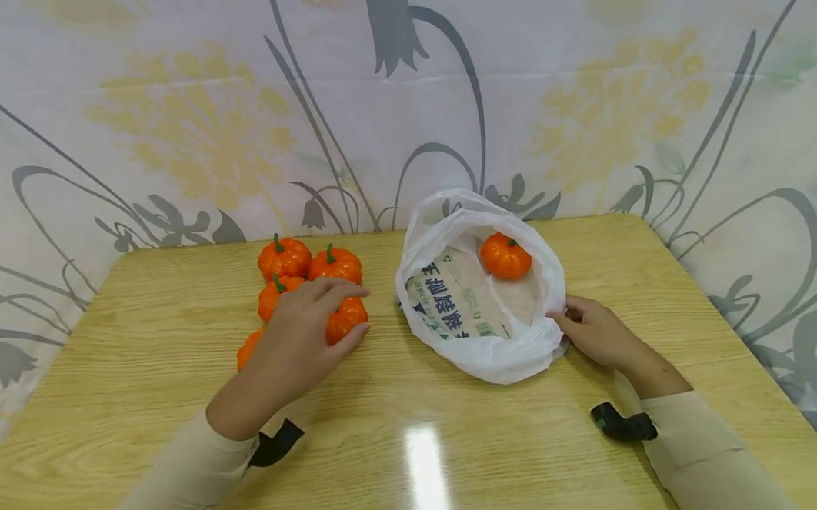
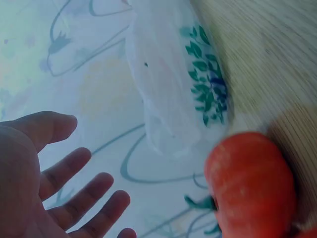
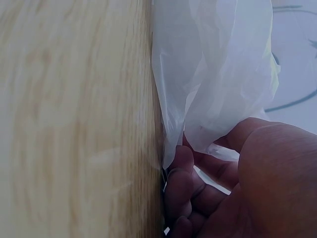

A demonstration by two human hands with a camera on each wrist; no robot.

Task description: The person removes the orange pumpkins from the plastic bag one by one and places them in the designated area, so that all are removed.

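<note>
A white plastic bag (image 1: 493,358) stands on the table with its mouth spread wide; one small orange pumpkin (image 1: 506,256) lies inside. My right hand (image 1: 600,333) pinches the bag's rim at its right side, and the right wrist view shows thumb and fingers curled on the plastic (image 3: 213,74). Left of the bag sits a group of several orange pumpkins (image 1: 284,259) with green stems. Over this group hovers my left hand (image 1: 301,330), fingers spread and nothing held. In the left wrist view a pumpkin (image 2: 250,183) appears apart from the fingers. The hand hides part of the group.
The wooden table (image 1: 460,452) ends at the back against a flower-patterned cloth (image 1: 345,96). Black straps (image 1: 277,444) hang at both wrists. Printed green leaves (image 2: 205,74) show on the bag's outer side.
</note>
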